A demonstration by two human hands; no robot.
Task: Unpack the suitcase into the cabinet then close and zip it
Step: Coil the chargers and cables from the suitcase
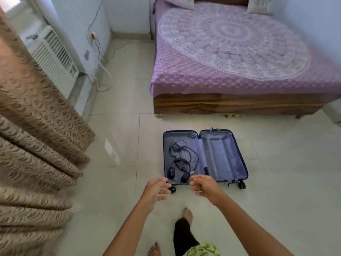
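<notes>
Hard-shell suitcase point(221, 156): dark blue, rounded corners, lying fully opened flat on the floor point(114, 137) just in front of the bed point(239, 104). Both halves are lined with smooth, slightly creased lavender fabric. The right half shows two raised lengthwise ridges under the lining. Black caster wheels point(242, 185) show at the near edge.

Contents, left half only: a loose tangle of thin black cable point(182, 150) and, nearer the camera, black over-ear headphones point(180, 169) with padded oval cups.

Left hand point(156, 191): held above the floor at the suitcase's near left corner, fingers loosely curled, grasping nothing. Right hand point(204, 185): held over the near edge by the hinge line, fingers relaxed and part-bent, grasping nothing. The hands are apart from each other.

Surroundings: floor of large glossy pale tiles with thin joints. Bed has a dark wood-grain frame and a purple printed bedspread point(230, 52) with a round white mandala pattern. A beige curtain point(33, 126) with a scalloped woven texture hangs in heavy folds at left. Behind it sits a white window air conditioner point(55, 60) with slatted grilles. The person's bare feet point(188, 215) stand on the tiles.
</notes>
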